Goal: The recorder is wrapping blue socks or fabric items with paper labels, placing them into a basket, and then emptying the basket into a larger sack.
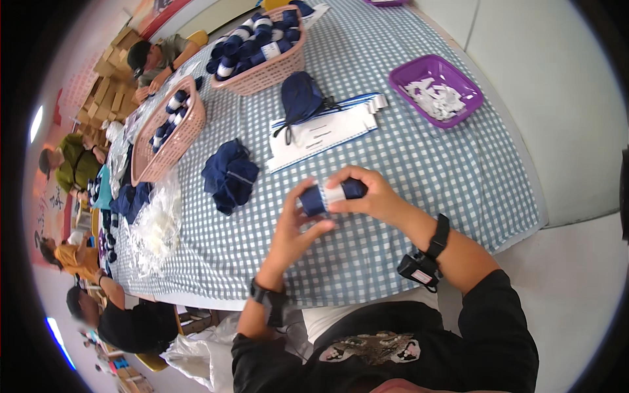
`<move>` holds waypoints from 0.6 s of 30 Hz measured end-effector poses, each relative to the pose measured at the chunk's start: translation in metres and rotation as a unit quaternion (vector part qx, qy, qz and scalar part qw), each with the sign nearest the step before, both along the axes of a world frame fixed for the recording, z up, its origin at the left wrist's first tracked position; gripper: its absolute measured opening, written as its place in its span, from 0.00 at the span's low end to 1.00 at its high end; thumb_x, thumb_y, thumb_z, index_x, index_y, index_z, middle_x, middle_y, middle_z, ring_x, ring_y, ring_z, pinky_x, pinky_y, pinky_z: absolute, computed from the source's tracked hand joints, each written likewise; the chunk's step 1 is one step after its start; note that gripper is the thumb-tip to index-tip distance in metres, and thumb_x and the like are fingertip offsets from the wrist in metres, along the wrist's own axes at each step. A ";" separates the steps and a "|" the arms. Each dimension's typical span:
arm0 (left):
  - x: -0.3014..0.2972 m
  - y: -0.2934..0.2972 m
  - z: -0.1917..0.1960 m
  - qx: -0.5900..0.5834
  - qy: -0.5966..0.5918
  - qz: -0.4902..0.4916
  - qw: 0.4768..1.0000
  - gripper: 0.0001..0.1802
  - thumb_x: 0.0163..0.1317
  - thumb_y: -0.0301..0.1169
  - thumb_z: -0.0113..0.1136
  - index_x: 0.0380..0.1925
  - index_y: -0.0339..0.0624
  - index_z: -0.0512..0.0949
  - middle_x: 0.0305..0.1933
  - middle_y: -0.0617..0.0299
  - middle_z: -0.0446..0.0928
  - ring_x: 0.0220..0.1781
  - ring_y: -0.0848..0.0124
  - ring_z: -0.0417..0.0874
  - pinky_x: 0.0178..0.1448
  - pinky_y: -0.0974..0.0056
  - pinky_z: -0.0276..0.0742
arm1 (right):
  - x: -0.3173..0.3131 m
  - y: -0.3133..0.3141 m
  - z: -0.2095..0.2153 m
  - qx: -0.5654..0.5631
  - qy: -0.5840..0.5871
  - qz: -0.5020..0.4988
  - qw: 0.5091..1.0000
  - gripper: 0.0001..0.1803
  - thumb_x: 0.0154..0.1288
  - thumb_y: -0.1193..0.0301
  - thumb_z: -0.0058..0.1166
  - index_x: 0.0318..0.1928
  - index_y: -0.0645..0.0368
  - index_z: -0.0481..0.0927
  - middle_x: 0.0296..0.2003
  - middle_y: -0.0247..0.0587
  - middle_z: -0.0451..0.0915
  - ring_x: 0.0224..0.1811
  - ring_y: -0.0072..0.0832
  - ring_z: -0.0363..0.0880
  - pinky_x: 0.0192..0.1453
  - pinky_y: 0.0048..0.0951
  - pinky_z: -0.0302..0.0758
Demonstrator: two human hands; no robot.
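Observation:
Over the checked tablecloth, between my two hands, is a navy cloth roll (313,202) with a white paper band around its middle. My right hand (372,195) grips it at the band, with thumb and fingers on opposite sides. Curved around the left end, my left hand (293,226) has its fingers against the roll and its thumb just below. To the left lies a crumpled navy cloth (230,175). Beyond the hands, a navy drawstring pouch (300,98) rests on a stack of white paper strips (327,139) with blue edges.
A purple tray (473,98) holding small white paper pieces stands at the right. Two pink baskets, one far (265,80) and one at left (191,134), hold banded navy rolls. Clear plastic bags (157,226) lie near the left edge. Several people sit along the left side.

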State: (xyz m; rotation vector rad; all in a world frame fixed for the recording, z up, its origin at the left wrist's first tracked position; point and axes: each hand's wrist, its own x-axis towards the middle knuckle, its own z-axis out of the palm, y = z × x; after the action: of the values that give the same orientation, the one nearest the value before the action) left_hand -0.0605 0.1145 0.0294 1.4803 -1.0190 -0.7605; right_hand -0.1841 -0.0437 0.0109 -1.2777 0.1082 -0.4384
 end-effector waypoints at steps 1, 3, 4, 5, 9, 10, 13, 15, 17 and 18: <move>-0.007 0.000 -0.003 0.015 0.100 0.017 0.995 0.35 0.51 0.25 0.68 0.58 0.42 0.63 0.54 0.56 0.69 0.50 0.66 0.76 0.45 0.65 0.79 | 0.001 0.001 -0.002 -0.074 -0.010 0.001 0.997 0.16 0.51 0.72 0.66 0.42 0.58 0.77 0.39 0.35 0.78 0.42 0.21 0.76 0.47 0.24 0.75; -0.014 -0.002 -0.005 -0.026 -0.121 0.035 0.992 0.26 0.51 0.21 0.65 0.51 0.42 0.70 0.53 0.56 0.72 0.49 0.64 0.78 0.45 0.63 0.80 | -0.004 0.003 0.000 -0.021 0.010 0.024 0.999 0.14 0.52 0.72 0.66 0.39 0.58 0.77 0.40 0.36 0.77 0.43 0.21 0.75 0.48 0.24 0.74; -0.014 -0.004 -0.003 -0.062 -0.219 0.027 0.973 0.26 0.49 0.20 0.65 0.50 0.43 0.71 0.53 0.55 0.72 0.49 0.61 0.78 0.46 0.61 0.80 | -0.004 0.003 0.000 0.065 0.021 0.020 0.997 0.13 0.53 0.72 0.66 0.38 0.58 0.76 0.40 0.36 0.77 0.43 0.21 0.75 0.47 0.24 0.74; -0.013 -0.005 0.002 -0.096 -0.318 0.022 0.943 0.26 0.47 0.18 0.65 0.49 0.43 0.71 0.53 0.54 0.72 0.50 0.57 0.78 0.47 0.60 0.79 | -0.003 0.004 0.001 0.148 0.030 0.017 0.988 0.13 0.53 0.72 0.66 0.37 0.57 0.75 0.40 0.35 0.76 0.43 0.21 0.74 0.47 0.24 0.74; -0.010 0.000 0.004 -0.085 -0.317 0.010 0.944 0.28 0.45 0.18 0.66 0.49 0.43 0.71 0.53 0.53 0.71 0.51 0.53 0.76 0.50 0.59 0.77 | -0.001 0.017 0.013 0.127 0.057 -0.057 0.989 0.14 0.59 0.69 0.60 0.42 0.56 0.70 0.37 0.33 0.73 0.41 0.17 0.72 0.46 0.21 0.72; -0.009 -0.003 0.002 -0.092 -0.312 -0.002 0.946 0.30 0.46 0.22 0.68 0.51 0.43 0.69 0.54 0.53 0.70 0.50 0.56 0.77 0.50 0.60 0.77 | 0.002 0.014 0.000 0.029 0.088 -0.106 0.990 0.14 0.62 0.67 0.58 0.43 0.57 0.69 0.38 0.33 0.73 0.40 0.17 0.71 0.45 0.21 0.70; -0.010 -0.006 0.002 -0.089 -0.161 -0.034 0.982 0.33 0.47 0.28 0.71 0.54 0.42 0.67 0.55 0.54 0.69 0.50 0.62 0.77 0.48 0.64 0.77 | 0.003 0.021 0.002 -0.156 0.031 -0.189 0.969 0.13 0.64 0.66 0.55 0.43 0.58 0.68 0.38 0.33 0.73 0.39 0.18 0.71 0.44 0.21 0.69; -0.011 -0.005 -0.002 -0.085 -0.106 -0.006 0.991 0.32 0.48 0.33 0.72 0.52 0.41 0.69 0.51 0.56 0.72 0.47 0.68 0.78 0.47 0.67 0.76 | -0.002 0.028 0.004 -0.179 0.014 -0.149 0.972 0.14 0.70 0.62 0.46 0.46 0.59 0.67 0.41 0.35 0.73 0.41 0.20 0.71 0.46 0.22 0.70; -0.009 0.000 0.000 -0.023 -0.044 0.017 0.999 0.25 0.50 0.30 0.71 0.49 0.40 0.72 0.45 0.60 0.76 0.47 0.74 0.76 0.50 0.69 0.74 | -0.005 0.033 0.001 -0.042 0.036 -0.070 0.996 0.20 0.73 0.56 0.35 0.51 0.60 0.65 0.46 0.39 0.71 0.44 0.22 0.72 0.49 0.22 0.70; -0.009 0.001 -0.003 -0.070 -0.029 0.043 0.996 0.21 0.52 0.29 0.69 0.46 0.40 0.73 0.40 0.62 0.77 0.37 0.78 0.78 0.39 0.74 0.75 | -0.005 0.038 0.009 -0.037 0.033 -0.054 0.997 0.26 0.73 0.51 0.28 0.55 0.60 0.62 0.50 0.43 0.68 0.48 0.25 0.72 0.48 0.25 0.75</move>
State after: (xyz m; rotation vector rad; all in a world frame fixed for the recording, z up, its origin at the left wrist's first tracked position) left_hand -0.0691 0.1151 0.0261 1.4218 -1.0237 -0.5763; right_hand -0.1890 -0.0052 0.0195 -1.3639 0.2202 -0.4973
